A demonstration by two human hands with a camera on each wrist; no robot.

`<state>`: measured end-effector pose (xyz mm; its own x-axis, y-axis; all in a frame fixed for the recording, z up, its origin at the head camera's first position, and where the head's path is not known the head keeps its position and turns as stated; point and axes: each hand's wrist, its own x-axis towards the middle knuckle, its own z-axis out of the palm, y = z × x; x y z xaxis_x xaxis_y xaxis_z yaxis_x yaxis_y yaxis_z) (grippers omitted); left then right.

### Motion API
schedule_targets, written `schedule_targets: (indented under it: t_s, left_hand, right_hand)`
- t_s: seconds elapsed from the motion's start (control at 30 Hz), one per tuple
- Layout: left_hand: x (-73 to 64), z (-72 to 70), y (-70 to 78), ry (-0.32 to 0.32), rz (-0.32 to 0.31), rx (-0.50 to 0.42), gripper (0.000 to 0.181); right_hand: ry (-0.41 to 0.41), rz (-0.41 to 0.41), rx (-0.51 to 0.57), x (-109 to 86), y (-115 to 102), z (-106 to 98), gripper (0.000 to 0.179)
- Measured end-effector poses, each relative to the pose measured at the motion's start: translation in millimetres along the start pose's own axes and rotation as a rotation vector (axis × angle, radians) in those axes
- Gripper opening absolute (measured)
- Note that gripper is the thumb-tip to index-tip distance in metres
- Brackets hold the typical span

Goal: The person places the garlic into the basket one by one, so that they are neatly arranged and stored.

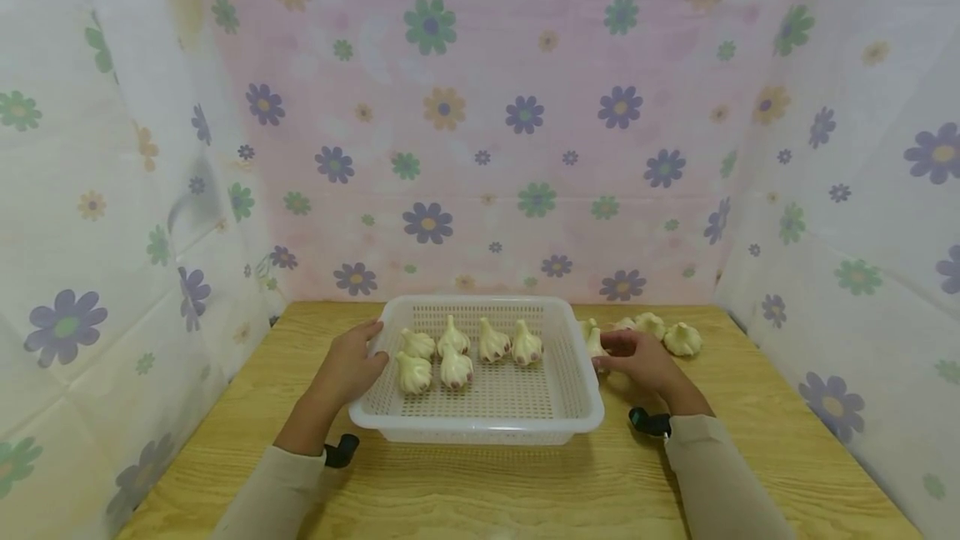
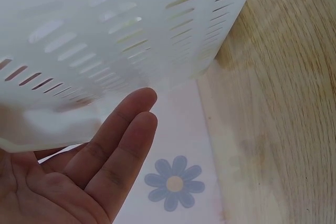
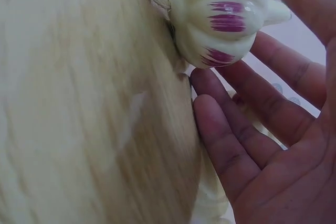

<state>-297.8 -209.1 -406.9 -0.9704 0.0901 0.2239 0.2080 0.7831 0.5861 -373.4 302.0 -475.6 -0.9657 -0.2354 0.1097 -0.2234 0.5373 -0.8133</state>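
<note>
A white plastic basket (image 1: 480, 425) with slotted walls stands on the table, with several cream garlic bulbs (image 1: 456, 369) inside, mostly toward its back and left. My left hand (image 1: 351, 369) holds the basket's left rim, thumb over the edge. In the left wrist view, its fingers (image 2: 123, 145) extend along the outside of the slotted wall. Just beyond the basket's right rim, my right hand (image 1: 647, 361) grips a glossy garlic bulb (image 3: 223, 24) with purple streaks, between thumb and fingers. Its lower fingers lie close to the tabletop in the right wrist view.
More garlic bulbs (image 1: 682, 339) lie on the wooden table (image 1: 480, 486) at the back right, behind my right hand. Flower-printed sheets (image 1: 480, 215) hang at the back and both sides. Black wrist mounts (image 1: 341, 451) stick out below both cuffs.
</note>
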Motion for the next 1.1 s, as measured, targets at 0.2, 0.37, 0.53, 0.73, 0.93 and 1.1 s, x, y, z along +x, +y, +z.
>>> schedule_targets:
  t_s: [0.2,0.37,0.53,0.73,0.93,1.1]
  left_hand:
    - [-0.1,0.6,-2.0,-0.002,0.007,-0.004,0.059]
    - [0.9,1.5,-3.7,0.002,0.011,0.003,0.059]
    - [1.1,1.8,-3.4,0.002,0.004,-0.001,0.059]
    - [0.8,1.5,-2.6,0.004,0.0,0.008,0.059]
    - [1.6,2.2,-4.4,0.004,-0.008,-0.001,0.059]
    - [1.7,2.1,-4.3,0.003,-0.01,-0.005,0.059]
  right_hand:
    - [-0.006,0.008,-0.025,-2.4,-1.0,1.0,0.068]
    - [-0.005,0.003,-0.024,-2.3,0.4,0.9,0.068]
    - [-0.005,0.015,-0.03,-1.9,2.4,0.5,0.068]
    - [0.003,0.04,-0.038,-1.0,3.3,-2.1,0.073]
    - [0.006,0.041,-0.047,-3.9,-1.2,-4.7,0.075]
    - [0.013,0.019,-0.037,-6.2,-6.5,-6.3,0.075]
